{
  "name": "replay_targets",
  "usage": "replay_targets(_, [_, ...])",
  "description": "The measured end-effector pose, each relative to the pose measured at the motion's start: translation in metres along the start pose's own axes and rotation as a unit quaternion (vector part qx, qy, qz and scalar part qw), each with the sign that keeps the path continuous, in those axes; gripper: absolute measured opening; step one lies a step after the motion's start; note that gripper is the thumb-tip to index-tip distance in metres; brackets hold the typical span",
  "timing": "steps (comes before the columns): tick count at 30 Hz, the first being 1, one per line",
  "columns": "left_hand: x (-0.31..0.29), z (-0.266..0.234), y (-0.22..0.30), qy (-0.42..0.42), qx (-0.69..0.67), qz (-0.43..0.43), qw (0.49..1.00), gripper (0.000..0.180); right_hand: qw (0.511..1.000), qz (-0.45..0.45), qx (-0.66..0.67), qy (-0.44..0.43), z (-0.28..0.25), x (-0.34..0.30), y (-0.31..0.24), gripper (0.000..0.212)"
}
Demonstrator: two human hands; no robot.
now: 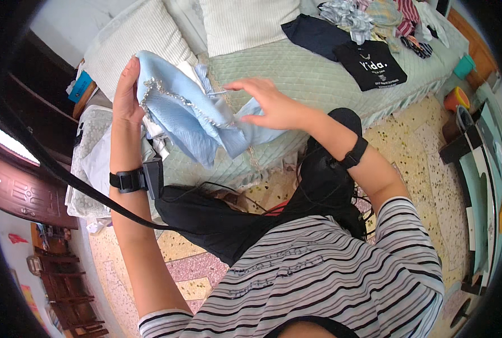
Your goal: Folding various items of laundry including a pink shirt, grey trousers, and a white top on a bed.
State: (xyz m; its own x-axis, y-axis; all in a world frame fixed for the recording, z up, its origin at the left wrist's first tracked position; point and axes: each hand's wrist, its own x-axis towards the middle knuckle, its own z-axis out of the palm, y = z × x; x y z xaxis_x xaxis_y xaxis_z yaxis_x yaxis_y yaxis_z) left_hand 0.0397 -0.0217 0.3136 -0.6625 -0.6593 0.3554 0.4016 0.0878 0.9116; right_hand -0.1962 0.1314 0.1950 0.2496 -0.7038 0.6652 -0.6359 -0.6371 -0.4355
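Observation:
My left hand (128, 93) grips a light blue garment (178, 104) by its upper left edge, raised in front of the sofa. Silvery, sparkling trim runs across the garment's folds, and its lower part hangs loose. Most of the left fingers are hidden behind the cloth. On the garment's other side is my right hand (271, 104), its thumb and forefinger spread apart beside the fabric. A thin blue strip of the cloth reaches toward the right fingertips; whether they touch it I cannot tell.
A pale green quilted cover (251, 65) lies over the sofa, with white ribbed cushions (251, 22) behind. Folded dark shirts (372, 65) and a heap of mixed clothes (369, 17) lie at the far right. Pale cloths (96, 155) lie at left. A black cable (87, 183) crosses near my left forearm.

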Motion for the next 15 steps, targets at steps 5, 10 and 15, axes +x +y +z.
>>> replay_targets(5, [-0.002,-0.003,-0.001,0.066,-0.047,-0.017,0.997,0.025,0.994,-0.026,0.059,0.084,0.026,0.003,-0.001,0.046])
replay_targets(10, [-0.006,-0.021,0.003,0.043,-0.036,-0.019,0.998,0.026,0.979,0.146,0.045,0.135,0.022,0.01,0.006,0.038])
replay_targets(15, [-0.005,-0.03,-0.001,0.066,-0.024,-0.02,0.997,0.029,0.941,0.215,0.095,0.245,0.015,0.019,0.015,0.041])
